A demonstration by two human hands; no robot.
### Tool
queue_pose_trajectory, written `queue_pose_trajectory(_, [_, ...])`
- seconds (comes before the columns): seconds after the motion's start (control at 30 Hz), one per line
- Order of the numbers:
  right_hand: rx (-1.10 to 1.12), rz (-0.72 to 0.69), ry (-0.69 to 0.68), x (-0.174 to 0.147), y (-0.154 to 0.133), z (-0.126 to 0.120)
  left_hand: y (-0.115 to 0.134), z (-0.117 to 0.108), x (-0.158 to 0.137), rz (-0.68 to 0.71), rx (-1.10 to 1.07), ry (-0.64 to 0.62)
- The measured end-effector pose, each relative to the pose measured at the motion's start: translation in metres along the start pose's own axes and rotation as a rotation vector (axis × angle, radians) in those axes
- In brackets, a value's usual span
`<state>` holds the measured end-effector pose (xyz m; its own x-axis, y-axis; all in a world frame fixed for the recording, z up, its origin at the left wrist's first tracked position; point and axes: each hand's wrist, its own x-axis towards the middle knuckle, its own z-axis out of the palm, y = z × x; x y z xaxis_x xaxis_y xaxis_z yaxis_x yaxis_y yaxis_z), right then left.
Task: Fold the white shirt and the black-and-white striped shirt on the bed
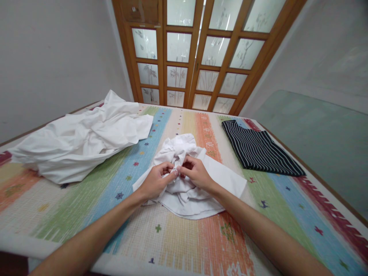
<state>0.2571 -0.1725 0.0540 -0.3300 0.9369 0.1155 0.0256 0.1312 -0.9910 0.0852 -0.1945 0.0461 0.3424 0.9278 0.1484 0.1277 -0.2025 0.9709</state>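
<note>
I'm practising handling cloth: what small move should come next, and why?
Perhaps ease the left hand and right hand slightly apart: both pinch the central white cloth close together amid bunched folds, so a gentle spread might open it.

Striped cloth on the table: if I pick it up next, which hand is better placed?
Probably your right hand: it is nearer the striped cloth, which lies on your right. Your left hand would have to reach across. Both pinch the middle white cloth.
</note>
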Motion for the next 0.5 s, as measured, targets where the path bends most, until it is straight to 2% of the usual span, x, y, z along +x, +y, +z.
queue_pose_trajectory(0.17, [-0.017, 0.01, -0.017, 0.001, 0.004, 0.0, -0.003, 0.001, -0.002, -0.038, 0.002, 0.029])
queue_pose_trajectory(0.33, [-0.009, 0.012, -0.006, 0.003, 0.008, 0.0, 0.0, 0.002, -0.005, -0.037, 0.092, 0.045])
queue_pose_trajectory(0.5, [-0.027, 0.056, -0.001, 0.005, 0.013, 0.0, -0.003, 0.004, -0.004, -0.028, 0.137, 0.112])
